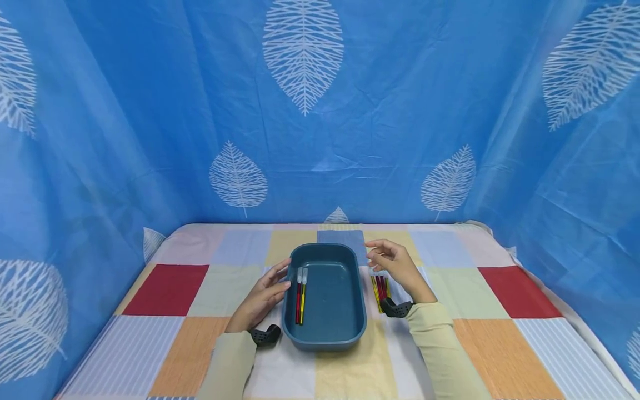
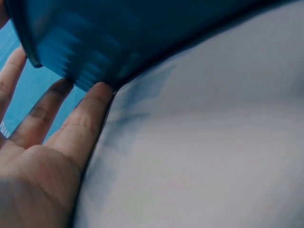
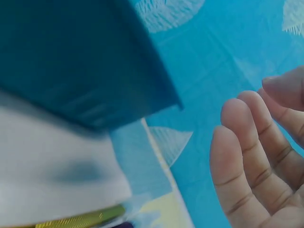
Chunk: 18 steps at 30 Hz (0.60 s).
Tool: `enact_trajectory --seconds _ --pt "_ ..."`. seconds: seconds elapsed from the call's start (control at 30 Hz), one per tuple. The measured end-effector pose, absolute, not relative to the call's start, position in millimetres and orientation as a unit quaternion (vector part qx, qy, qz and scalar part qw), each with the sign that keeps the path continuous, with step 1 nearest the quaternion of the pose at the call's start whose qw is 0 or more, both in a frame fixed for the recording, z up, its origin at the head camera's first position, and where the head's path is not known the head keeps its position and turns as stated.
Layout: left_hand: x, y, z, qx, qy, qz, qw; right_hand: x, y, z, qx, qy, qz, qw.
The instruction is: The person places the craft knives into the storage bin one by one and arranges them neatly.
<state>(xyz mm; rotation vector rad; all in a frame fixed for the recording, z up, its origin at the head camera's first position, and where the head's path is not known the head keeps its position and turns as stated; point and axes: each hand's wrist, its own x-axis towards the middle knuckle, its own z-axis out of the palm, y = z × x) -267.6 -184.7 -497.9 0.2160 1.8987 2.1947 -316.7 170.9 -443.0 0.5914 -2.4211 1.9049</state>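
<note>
i see the left hand (image 1: pixel 264 293), fingers extended, touching the tray (image 1: pixel 332 311) at its nine o'clock; right hand (image 1: pixel 397 268) loosely curved, empty, pens (image 1: pixel 381 294) at its six.

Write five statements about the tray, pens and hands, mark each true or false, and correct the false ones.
1. Two pens lie in the tray. True.
2. The left hand touches the tray. True.
3. The right hand holds a pen. False: it is empty.
4. Both pens in the tray are yellow. False: one is red, one yellow.
5. More pens lie on the cloth, right of the tray. True.
</note>
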Motion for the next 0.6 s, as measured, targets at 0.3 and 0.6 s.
enact_trajectory --seconds 0.3,0.6 --pt "-267.5 -185.5 -497.5 0.075 0.648 0.749 0.115 -325.5 182.5 -461.0 0.128 -0.769 0.626 -0.011" --pt "-266.8 -182.8 -498.5 0.086 0.650 0.747 0.114 -326.6 192.0 -478.0 0.080 -0.764 0.640 -0.018"
